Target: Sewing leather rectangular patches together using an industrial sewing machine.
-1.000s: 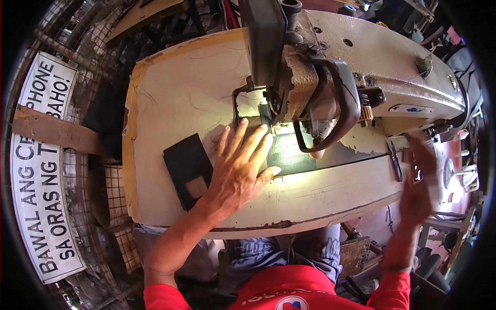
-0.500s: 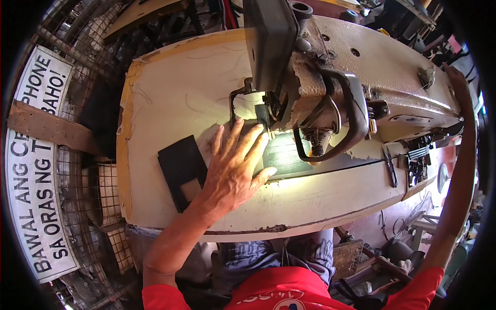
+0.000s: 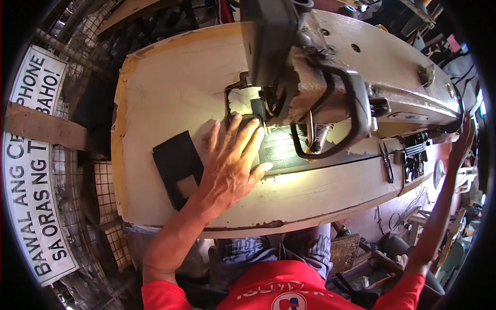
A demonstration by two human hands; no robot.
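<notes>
My left hand (image 3: 230, 160) lies flat with fingers spread, the fingertips pressing down beside the sewing machine's (image 3: 398, 67) needle area. Under and beside those fingers is a dark textured leather-like piece (image 3: 281, 152), brightly lit by a lamp. A narrow dark strip (image 3: 257, 106) shows just beyond the fingertips. To the left of my wrist rests a flat black piece (image 3: 175, 155) with a tan patch at its near end. At the far right, my right hand (image 3: 467, 129) is by the handwheel end of the machine; its fingers are blurred, so their grip does not show.
A dark looped guard (image 3: 361, 111) and a black box-like part (image 3: 271, 46) hang over the sewing area. A slim dark tool (image 3: 386, 163) lies on the right of the worktable (image 3: 165, 82). Wire mesh and a white sign (image 3: 31, 217) stand at the left.
My right hand has come down and nearer along the handwheel end. My left hand stays flat on the piece, while the whole view has shifted slightly.
</notes>
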